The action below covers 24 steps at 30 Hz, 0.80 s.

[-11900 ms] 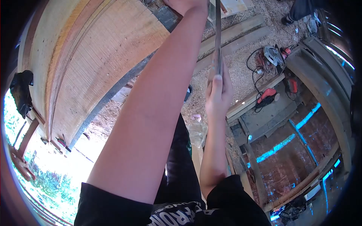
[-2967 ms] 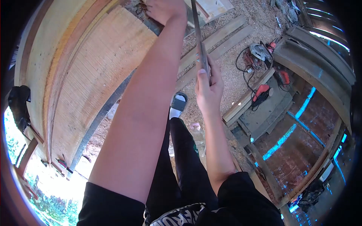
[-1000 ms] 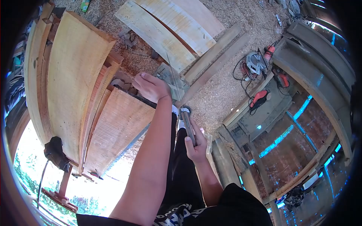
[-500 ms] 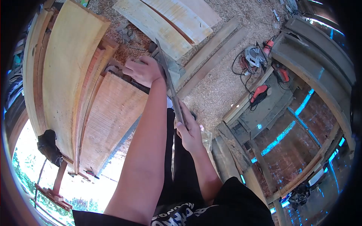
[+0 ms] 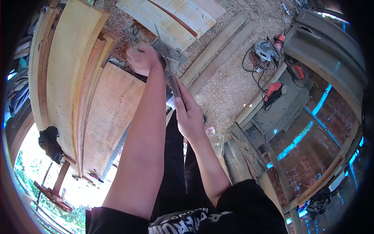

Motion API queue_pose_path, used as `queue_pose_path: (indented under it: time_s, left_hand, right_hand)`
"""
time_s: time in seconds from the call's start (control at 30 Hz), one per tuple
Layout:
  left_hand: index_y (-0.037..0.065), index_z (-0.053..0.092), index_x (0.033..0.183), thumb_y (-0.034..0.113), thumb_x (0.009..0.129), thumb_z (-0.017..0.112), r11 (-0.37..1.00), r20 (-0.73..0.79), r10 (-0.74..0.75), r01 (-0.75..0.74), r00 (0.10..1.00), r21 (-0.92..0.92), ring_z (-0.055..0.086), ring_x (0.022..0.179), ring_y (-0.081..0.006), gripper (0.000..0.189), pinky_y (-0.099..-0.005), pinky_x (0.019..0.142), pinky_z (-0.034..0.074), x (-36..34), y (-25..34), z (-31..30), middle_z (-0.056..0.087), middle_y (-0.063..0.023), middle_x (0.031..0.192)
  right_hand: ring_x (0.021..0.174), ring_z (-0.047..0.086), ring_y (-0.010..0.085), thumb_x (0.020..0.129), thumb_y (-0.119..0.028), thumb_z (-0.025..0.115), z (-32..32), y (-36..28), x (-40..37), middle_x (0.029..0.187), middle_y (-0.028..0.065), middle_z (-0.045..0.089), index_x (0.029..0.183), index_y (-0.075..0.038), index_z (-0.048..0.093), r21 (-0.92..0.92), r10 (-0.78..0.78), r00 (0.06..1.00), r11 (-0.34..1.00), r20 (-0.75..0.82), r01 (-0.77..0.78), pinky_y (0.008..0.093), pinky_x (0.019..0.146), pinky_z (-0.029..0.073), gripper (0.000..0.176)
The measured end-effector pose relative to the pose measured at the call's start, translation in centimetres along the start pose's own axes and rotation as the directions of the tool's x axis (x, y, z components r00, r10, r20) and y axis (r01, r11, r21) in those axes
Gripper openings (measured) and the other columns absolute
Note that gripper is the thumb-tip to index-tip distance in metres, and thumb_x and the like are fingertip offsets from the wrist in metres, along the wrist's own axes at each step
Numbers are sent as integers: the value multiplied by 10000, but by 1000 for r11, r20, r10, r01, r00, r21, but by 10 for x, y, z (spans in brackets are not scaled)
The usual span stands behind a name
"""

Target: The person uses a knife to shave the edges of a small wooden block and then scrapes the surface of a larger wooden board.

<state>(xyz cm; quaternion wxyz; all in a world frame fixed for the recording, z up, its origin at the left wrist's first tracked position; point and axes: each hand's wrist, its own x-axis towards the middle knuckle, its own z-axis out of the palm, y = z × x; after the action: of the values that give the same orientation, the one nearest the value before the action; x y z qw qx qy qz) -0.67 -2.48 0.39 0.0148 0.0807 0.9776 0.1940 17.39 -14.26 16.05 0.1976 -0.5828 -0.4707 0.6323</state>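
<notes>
My right hand (image 5: pixel 189 117) is wrapped round the lower end of a long, thin, dark blade-like piece (image 5: pixel 166 58), which points up and away from me. My left hand (image 5: pixel 144 59) is closed in a fist left of that piece, near the end of a wide board; what its fingers hold is too hidden to name. The piece passes close by my left wrist, and I cannot tell whether they touch. Under its far part lies a grey block or slab (image 5: pixel 177 58) on the ground.
Long planks (image 5: pixel 70 58) and a wide board (image 5: pixel 111 97) stand at the left. Pale boards (image 5: pixel 171 29) and two narrow beams (image 5: pixel 218 50) lie ahead on sawdust. At the right are a circular saw (image 5: pixel 265 50), red-handled tools (image 5: pixel 272 90) with cables, and a wooden frame (image 5: pixel 257 105).
My right hand and the long piece have shifted slightly left in view, and the piece's far tip is higher. The left hand has moved slightly up and looks more tightly closed. The whole view has shifted a little.
</notes>
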Motion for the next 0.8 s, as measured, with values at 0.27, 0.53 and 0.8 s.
queue_pose_path:
  time_s: [0.27, 0.53, 0.8]
  left_hand:
    - [147, 690, 1088, 310, 949, 535, 999, 0, 25, -25, 1000, -32, 686, 1020, -400, 264, -535, 889, 533, -3, 5, 3, 701, -182, 1123]
    - [158, 712, 1040, 310, 956, 520, 999, -44, 34, -35, 998, -7, 685, 989, -398, 259, -533, 869, 535, -3, 1, 6, 711, -164, 1091]
    - [55, 679, 1024, 275, 964, 538, 997, -21, 65, -66, 998, -36, 655, 950, -422, 268, -542, 857, 501, -6, 6, 0, 674, -209, 1019]
  right_hand:
    - [1012, 743, 343, 1076, -262, 499, -19, 0, -23, 1220, 198, 712, 1580, -109, 412, -51, 83, 995, 995, 51, -80, 347, 868, 549, 533]
    - [788, 739, 356, 1077, -278, 510, -21, 22, -55, 1239, 138, 729, 1596, -125, 391, 7, 38, 999, 999, 30, -38, 353, 781, 571, 554]
    - [735, 728, 356, 1077, -278, 507, -6, 22, -38, 919, 185, 726, 1590, -179, 408, -35, -2, 999, 999, -35, 1, 396, 700, 548, 533]
